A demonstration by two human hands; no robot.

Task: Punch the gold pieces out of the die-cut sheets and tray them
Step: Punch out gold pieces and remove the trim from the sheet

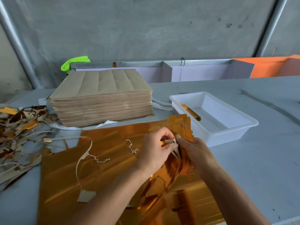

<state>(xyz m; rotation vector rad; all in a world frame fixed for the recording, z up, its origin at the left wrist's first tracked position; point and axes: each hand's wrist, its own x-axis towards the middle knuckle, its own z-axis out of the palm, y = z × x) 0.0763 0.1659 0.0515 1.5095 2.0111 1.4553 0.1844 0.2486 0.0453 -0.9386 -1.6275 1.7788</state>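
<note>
Gold die-cut sheets (100, 161) lie spread on the table in front of me. My right hand (194, 151) grips a stack of gold pieces (181, 127) that fans out above its fingers, just left of the white tray (230, 127). My left hand (155, 148) pinches a thin strip of pale waste trim (174, 142) at the edge of that stack. A few gold pieces (190, 111) lie in the tray's near left corner. Loose trim strips (87, 156) rest on the sheets.
A tall pile of brown-backed sheets (102, 98) stands at the back left of the grey table (259, 159). Scrap offcuts (19, 133) are heaped at the left edge. Behind the table run a grey partition (194, 70) and an orange panel (272, 65).
</note>
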